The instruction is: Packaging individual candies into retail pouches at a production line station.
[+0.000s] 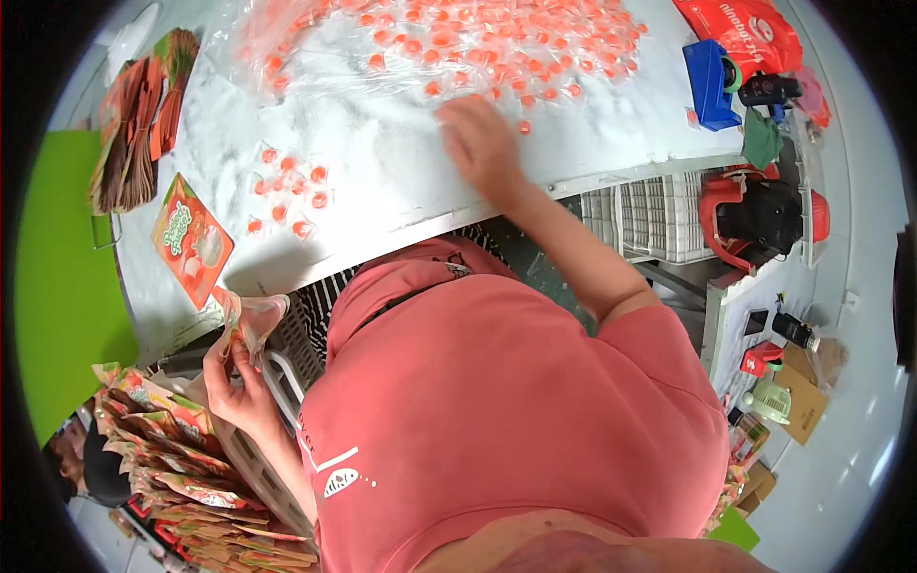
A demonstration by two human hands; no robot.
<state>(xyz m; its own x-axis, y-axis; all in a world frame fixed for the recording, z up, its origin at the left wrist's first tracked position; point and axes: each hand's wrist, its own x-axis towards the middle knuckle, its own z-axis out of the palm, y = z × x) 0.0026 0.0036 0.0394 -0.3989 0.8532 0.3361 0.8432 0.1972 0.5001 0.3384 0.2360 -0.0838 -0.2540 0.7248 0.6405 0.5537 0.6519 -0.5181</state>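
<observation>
Pouch [258, 320] — in left hand [236, 389]; perhaps open-topped

We see clear, shiny, crinkled plastic film around the small wrapped pieces [535, 53], and a glossy, filmy sheen on the pouch we hold [250, 320]. The flat printed pouch [194, 241] looks smooth; the bundled pouches [129, 134] show matt, paper-like brown. Beneath them our tabletop [373, 177] is smooth with a soft sheen. We wear a matt cloth shirt [516, 401]. To our right are a smooth blue plastic holder [707, 86], a glossy red plastic bag [750, 38], ribbed white plastic crates [666, 215] and matt brown cardboard [800, 392].
</observation>
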